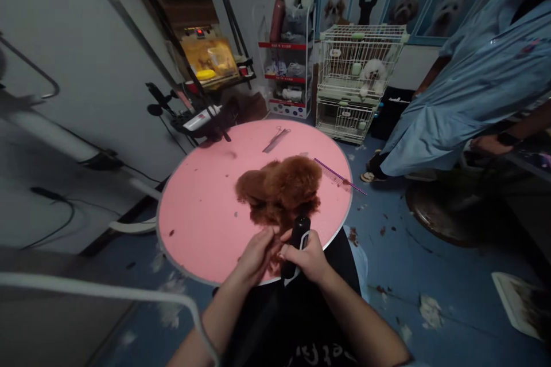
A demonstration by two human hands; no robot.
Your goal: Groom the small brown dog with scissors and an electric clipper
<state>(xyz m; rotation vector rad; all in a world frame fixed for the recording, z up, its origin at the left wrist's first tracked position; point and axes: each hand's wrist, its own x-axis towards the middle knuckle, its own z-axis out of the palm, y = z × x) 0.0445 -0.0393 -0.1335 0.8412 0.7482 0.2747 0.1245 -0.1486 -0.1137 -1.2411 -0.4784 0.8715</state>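
Bare forearms (361,312) are being angled inward, black clippers (298,236) being gripped by the right hand (311,258), the brown dog (282,186) on the pink table (198,200) best being steadied for light strokes by the left hand (259,253), whose grip is unclear.

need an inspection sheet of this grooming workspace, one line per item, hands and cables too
surface: round pink table, with scattered dark hair bits
things in hand: curly brown dog on the table; black clipper in use position beside it
clutter: scissors beyond the dog; purple comb overhanging the table's right edge
hands: right hand grips the clipper; left hand at the dog's near side, exact hold unclear
cables: dark cable by the left wall; clipper cord, cannot tell
surroundings: white dog in the upper wire cage; shelf rack; person in blue at right; hair tufts on the floor
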